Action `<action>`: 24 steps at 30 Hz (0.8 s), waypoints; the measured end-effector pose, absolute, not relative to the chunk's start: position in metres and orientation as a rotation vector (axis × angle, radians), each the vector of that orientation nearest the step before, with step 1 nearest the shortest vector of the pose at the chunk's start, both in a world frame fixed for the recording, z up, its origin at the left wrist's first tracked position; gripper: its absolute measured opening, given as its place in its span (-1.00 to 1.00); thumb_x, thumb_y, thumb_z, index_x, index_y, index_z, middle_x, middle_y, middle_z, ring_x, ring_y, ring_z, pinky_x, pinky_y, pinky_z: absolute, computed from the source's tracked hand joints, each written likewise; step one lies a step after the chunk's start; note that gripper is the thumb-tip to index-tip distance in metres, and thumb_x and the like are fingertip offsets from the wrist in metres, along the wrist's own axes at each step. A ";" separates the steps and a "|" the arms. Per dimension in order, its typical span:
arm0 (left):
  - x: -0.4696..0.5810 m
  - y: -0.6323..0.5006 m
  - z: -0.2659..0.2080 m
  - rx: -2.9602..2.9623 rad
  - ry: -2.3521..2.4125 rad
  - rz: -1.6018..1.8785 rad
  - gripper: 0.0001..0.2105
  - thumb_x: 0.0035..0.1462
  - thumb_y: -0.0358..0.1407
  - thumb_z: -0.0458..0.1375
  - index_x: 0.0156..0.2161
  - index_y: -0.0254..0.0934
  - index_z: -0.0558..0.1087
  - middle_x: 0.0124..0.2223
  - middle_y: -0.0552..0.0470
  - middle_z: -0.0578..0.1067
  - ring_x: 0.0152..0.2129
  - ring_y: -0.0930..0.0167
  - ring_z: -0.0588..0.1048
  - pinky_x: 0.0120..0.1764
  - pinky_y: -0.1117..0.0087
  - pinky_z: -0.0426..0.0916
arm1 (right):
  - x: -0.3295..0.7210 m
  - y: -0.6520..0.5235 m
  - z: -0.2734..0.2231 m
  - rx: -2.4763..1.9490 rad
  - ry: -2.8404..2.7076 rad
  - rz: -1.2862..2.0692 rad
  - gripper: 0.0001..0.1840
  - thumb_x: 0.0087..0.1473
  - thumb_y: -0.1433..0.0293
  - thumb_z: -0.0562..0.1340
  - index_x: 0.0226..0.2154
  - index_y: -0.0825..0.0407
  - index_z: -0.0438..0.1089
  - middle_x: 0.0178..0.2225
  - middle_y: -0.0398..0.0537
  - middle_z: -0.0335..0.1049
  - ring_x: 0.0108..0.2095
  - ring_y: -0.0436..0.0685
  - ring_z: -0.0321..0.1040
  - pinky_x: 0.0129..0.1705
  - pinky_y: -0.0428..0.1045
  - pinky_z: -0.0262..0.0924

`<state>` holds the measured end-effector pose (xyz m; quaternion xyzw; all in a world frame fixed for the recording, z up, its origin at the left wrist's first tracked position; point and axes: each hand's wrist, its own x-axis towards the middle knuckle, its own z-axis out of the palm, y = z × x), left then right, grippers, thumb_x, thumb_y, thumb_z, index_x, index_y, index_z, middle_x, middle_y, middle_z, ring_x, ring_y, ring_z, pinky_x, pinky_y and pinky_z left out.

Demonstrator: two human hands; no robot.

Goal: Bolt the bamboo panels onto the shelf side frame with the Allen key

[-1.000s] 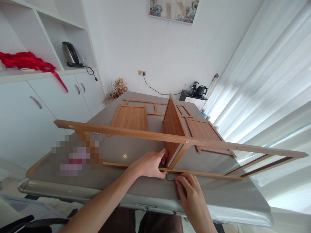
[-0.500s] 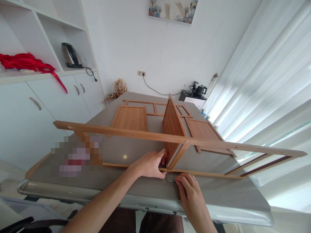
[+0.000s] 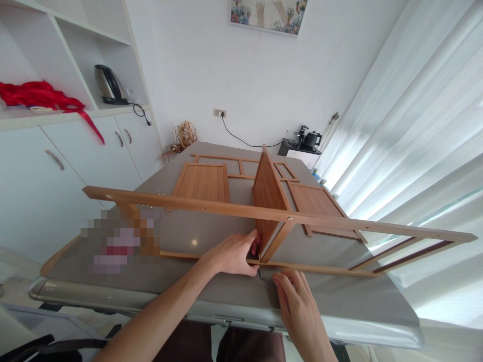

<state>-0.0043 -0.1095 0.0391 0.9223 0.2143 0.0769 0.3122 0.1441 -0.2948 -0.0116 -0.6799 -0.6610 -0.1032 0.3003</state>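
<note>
**Holding a hex key (image 3: 263, 276) at the rail (image 3: 320, 270)**

The right hand (image 3: 298, 301) pinches the hex key's outer end, fingertips nearly together; the left hand (image 3: 234, 255) curls partly closed around the rail, beside the upright panel (image 3: 266, 191).

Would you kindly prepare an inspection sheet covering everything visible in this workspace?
Surface: table with a grey top.
Job's things: wooden frame on edge near the front; upright panel meeting it; left flat panel and right flat panel lying behind.
Clutter: pixelated patch at left; contents cannot be told.
Hands: left hand grips the frame's lower rail by the upright panel; right hand pinches a thin bent rod at that rail.
Cables: black cable from wall outlet; kettle cord hanging from the shelf.
Surroundings: red ribbon shelved; white curtain at right.
</note>
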 end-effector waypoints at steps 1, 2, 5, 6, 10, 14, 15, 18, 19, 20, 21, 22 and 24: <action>-0.004 -0.110 0.039 2.433 0.564 0.205 -0.60 -0.09 -0.18 0.30 -0.21 -0.16 0.21 -0.25 0.09 0.53 -0.38 0.32 0.51 -0.39 0.37 0.24 | 0.144 -0.295 -0.012 -1.804 -1.751 -0.268 -0.78 0.35 0.47 0.03 -0.16 -0.06 0.36 -0.23 -0.04 0.34 -0.24 0.10 0.35 -0.21 0.00 0.32; -0.004 -0.110 0.039 2.434 0.562 0.207 -0.60 -0.09 -0.18 0.29 -0.21 -0.16 0.21 -0.25 0.09 0.53 -0.38 0.32 0.51 -0.39 0.37 0.25 | 0.144 -0.295 -0.012 -1.802 -1.750 -0.265 -0.78 0.35 0.47 0.03 -0.15 -0.06 0.36 -0.23 -0.04 0.34 -0.24 0.10 0.34 -0.21 0.01 0.32; -0.004 -0.110 0.039 2.435 0.560 0.207 -0.61 -0.09 -0.17 0.29 -0.20 -0.17 0.21 -0.25 0.09 0.53 -0.38 0.31 0.51 -0.39 0.37 0.25 | 0.143 -0.294 -0.013 -1.804 -1.752 -0.271 -0.79 0.35 0.47 0.03 -0.13 -0.06 0.35 -0.22 -0.03 0.33 -0.23 0.12 0.33 -0.21 0.02 0.31; -0.004 -0.110 0.040 2.435 0.561 0.206 -0.61 -0.09 -0.17 0.28 -0.20 -0.17 0.21 -0.25 0.08 0.53 -0.38 0.31 0.51 -0.39 0.37 0.24 | 0.143 -0.294 -0.013 -1.808 -1.756 -0.266 -0.79 0.35 0.47 0.04 -0.13 -0.06 0.35 -0.21 -0.03 0.33 -0.22 0.12 0.33 -0.21 0.03 0.31; -0.005 -0.109 0.040 2.437 0.559 0.202 -0.61 -0.09 -0.18 0.29 -0.20 -0.17 0.22 -0.24 0.07 0.54 -0.37 0.30 0.52 -0.39 0.37 0.24 | 0.142 -0.294 -0.012 -1.805 -1.774 -0.282 -0.79 0.35 0.50 0.04 -0.10 -0.04 0.34 -0.21 -0.02 0.32 -0.22 0.13 0.31 -0.21 0.04 0.31; -0.004 -0.109 0.040 2.438 0.563 0.196 -0.60 -0.08 -0.17 0.29 -0.19 -0.17 0.22 -0.23 0.07 0.54 -0.37 0.31 0.52 -0.38 0.37 0.24 | 0.136 -0.294 -0.008 -1.774 -1.781 -0.344 -0.78 0.34 0.51 0.05 -0.08 -0.02 0.34 -0.21 0.00 0.32 -0.24 0.13 0.30 -0.25 0.04 0.31; -0.004 -0.109 0.040 2.439 0.563 0.194 -0.60 -0.08 -0.17 0.29 -0.19 -0.17 0.22 -0.23 0.07 0.54 -0.36 0.30 0.52 -0.37 0.37 0.25 | 0.134 -0.294 -0.008 -1.771 -1.779 -0.356 -0.77 0.34 0.51 0.04 -0.07 -0.02 0.34 -0.21 0.00 0.33 -0.23 0.13 0.31 -0.25 0.04 0.31; -0.004 -0.110 0.039 2.440 0.565 0.190 -0.59 -0.08 -0.17 0.30 -0.18 -0.17 0.22 -0.23 0.07 0.54 -0.35 0.30 0.52 -0.36 0.38 0.26 | 0.127 -0.293 -0.007 -1.765 -1.778 -0.364 -0.75 0.33 0.52 0.05 -0.04 -0.02 0.35 -0.20 0.02 0.35 -0.21 0.15 0.32 -0.21 0.06 0.33; -0.004 -0.110 0.039 2.441 0.567 0.190 -0.59 -0.08 -0.17 0.30 -0.18 -0.17 0.21 -0.23 0.07 0.54 -0.35 0.30 0.52 -0.36 0.38 0.26 | 0.125 -0.292 -0.007 -1.760 -1.778 -0.361 -0.74 0.33 0.52 0.05 -0.03 -0.03 0.35 -0.19 0.02 0.36 -0.20 0.15 0.33 -0.19 0.06 0.34; -0.003 -0.110 0.039 2.442 0.570 0.190 -0.59 -0.08 -0.18 0.30 -0.18 -0.17 0.21 -0.24 0.07 0.54 -0.35 0.30 0.52 -0.37 0.38 0.26 | 0.124 -0.291 -0.007 -1.753 -1.776 -0.360 -0.74 0.33 0.52 0.06 -0.02 -0.03 0.35 -0.19 0.02 0.36 -0.20 0.15 0.34 -0.19 0.06 0.34; -0.003 -0.110 0.039 2.442 0.573 0.190 -0.59 -0.08 -0.18 0.30 -0.17 -0.17 0.21 -0.24 0.08 0.54 -0.36 0.30 0.52 -0.37 0.38 0.26 | 0.123 -0.290 -0.007 -1.746 -1.772 -0.359 -0.73 0.32 0.53 0.06 -0.02 -0.03 0.35 -0.19 0.02 0.37 -0.20 0.15 0.35 -0.18 0.07 0.35; -0.003 -0.110 0.039 2.442 0.574 0.189 -0.58 -0.09 -0.19 0.30 -0.17 -0.16 0.21 -0.24 0.08 0.54 -0.36 0.30 0.52 -0.37 0.38 0.26 | 0.122 -0.290 -0.007 -1.738 -1.767 -0.359 -0.72 0.32 0.53 0.06 -0.02 -0.03 0.36 -0.19 0.02 0.37 -0.20 0.15 0.36 -0.18 0.07 0.35; -0.003 -0.110 0.039 2.443 0.577 0.187 -0.58 -0.10 -0.19 0.31 -0.17 -0.16 0.21 -0.24 0.07 0.54 -0.35 0.29 0.52 -0.36 0.37 0.26 | 0.122 -0.288 -0.005 -1.729 -1.749 -0.355 -0.72 0.32 0.53 0.05 -0.03 -0.03 0.36 -0.18 0.02 0.38 -0.18 0.16 0.37 -0.17 0.07 0.36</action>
